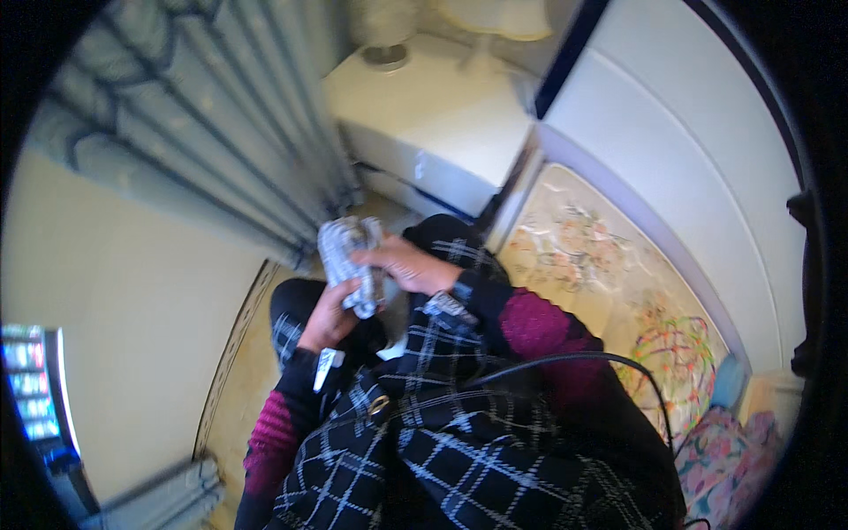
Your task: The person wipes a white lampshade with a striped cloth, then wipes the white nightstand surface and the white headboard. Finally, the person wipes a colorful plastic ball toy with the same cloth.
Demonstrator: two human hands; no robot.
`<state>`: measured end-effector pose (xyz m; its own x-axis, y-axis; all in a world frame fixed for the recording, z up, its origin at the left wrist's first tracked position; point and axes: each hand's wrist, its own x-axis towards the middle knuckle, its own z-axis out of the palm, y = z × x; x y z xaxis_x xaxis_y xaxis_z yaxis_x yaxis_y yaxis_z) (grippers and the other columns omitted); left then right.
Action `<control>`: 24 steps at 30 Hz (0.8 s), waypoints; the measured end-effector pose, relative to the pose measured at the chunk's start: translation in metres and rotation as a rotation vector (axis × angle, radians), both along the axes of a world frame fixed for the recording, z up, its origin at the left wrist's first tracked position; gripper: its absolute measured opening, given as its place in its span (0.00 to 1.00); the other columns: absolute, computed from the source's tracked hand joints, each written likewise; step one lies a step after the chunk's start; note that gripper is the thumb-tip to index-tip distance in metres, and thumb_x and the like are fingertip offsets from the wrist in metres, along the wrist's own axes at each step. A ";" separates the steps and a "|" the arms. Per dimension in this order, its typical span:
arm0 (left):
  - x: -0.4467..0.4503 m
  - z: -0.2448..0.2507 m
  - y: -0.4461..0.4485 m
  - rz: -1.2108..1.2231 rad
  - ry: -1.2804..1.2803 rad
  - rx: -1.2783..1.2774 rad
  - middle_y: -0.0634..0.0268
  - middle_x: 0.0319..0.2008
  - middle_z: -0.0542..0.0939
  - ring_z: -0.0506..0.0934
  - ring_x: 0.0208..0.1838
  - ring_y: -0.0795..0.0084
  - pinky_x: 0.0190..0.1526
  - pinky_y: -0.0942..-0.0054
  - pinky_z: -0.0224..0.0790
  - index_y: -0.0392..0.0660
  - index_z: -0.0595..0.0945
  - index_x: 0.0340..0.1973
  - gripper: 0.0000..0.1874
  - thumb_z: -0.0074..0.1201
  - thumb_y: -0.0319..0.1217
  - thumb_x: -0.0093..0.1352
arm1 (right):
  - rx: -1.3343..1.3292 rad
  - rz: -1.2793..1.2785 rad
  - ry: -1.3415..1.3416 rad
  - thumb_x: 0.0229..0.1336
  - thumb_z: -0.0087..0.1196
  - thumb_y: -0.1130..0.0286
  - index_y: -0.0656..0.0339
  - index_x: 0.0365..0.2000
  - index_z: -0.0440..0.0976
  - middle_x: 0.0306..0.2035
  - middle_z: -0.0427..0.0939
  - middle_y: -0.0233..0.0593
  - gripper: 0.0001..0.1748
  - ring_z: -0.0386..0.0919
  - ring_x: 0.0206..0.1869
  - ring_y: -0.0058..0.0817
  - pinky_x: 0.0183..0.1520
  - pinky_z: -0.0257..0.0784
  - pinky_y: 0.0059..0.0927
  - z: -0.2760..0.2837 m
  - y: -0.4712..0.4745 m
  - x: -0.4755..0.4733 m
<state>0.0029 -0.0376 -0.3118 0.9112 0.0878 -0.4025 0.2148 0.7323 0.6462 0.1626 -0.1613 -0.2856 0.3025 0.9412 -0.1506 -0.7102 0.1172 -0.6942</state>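
A folded bundle of white-and-grey striped cloth (341, 255) is held above my knees; its exact kind cannot be made out. My left hand (328, 317) grips its lower edge, with the thumb across the near side. From the right, my right hand (414, 265) holds the same bundle, thumb pressed on its face. Fingers of both hands are partly hidden behind the cloth. Below them are the black-and-white checked trousers (457, 298) on my bent legs.
To the right lies a floral mattress (576, 245) against a white headboard (676, 132). Multicoloured cords (676, 371) and floral fabric (722, 457) rest there. Ahead stands a white nightstand (424, 99) with a lamp (490, 26). Blue-grey curtains (205, 119) hang at left. A black cable (583, 358) crosses my lap.
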 end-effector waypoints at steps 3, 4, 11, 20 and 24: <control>0.003 0.000 -0.001 -0.060 -0.022 0.009 0.59 0.48 0.84 0.83 0.48 0.59 0.51 0.55 0.80 0.40 0.78 0.59 0.24 0.59 0.42 0.74 | -0.047 0.087 -0.069 0.55 0.77 0.64 0.61 0.66 0.66 0.57 0.79 0.41 0.43 0.79 0.58 0.30 0.64 0.76 0.35 -0.004 0.002 -0.002; 0.003 -0.001 -0.004 -0.098 -0.027 0.083 0.59 0.48 0.84 0.84 0.48 0.60 0.51 0.56 0.81 0.40 0.77 0.60 0.24 0.59 0.42 0.74 | -0.042 0.026 -0.216 0.53 0.77 0.66 0.63 0.65 0.66 0.58 0.79 0.43 0.43 0.78 0.58 0.31 0.63 0.76 0.34 -0.006 0.002 -0.005; 0.000 0.000 -0.012 -0.265 0.100 0.322 0.59 0.60 0.79 0.82 0.58 0.63 0.50 0.58 0.84 0.44 0.68 0.70 0.29 0.48 0.48 0.82 | -0.221 -0.006 -0.479 0.52 0.75 0.73 0.66 0.61 0.71 0.53 0.80 0.42 0.37 0.80 0.54 0.28 0.59 0.78 0.32 -0.017 0.004 -0.006; 0.003 -0.004 0.007 -0.076 0.209 0.147 0.53 0.40 0.84 0.84 0.42 0.57 0.48 0.60 0.78 0.42 0.77 0.54 0.37 0.36 0.66 0.79 | -0.163 -0.191 0.067 0.60 0.68 0.75 0.65 0.56 0.74 0.46 0.84 0.40 0.25 0.86 0.48 0.31 0.52 0.84 0.35 -0.003 -0.011 0.021; 0.000 -0.023 0.023 0.045 0.236 0.027 0.53 0.39 0.82 0.83 0.40 0.56 0.48 0.57 0.78 0.38 0.74 0.53 0.38 0.34 0.65 0.80 | -0.127 -0.161 0.112 0.62 0.66 0.75 0.66 0.56 0.75 0.47 0.86 0.43 0.22 0.87 0.47 0.34 0.51 0.85 0.39 0.002 -0.014 0.024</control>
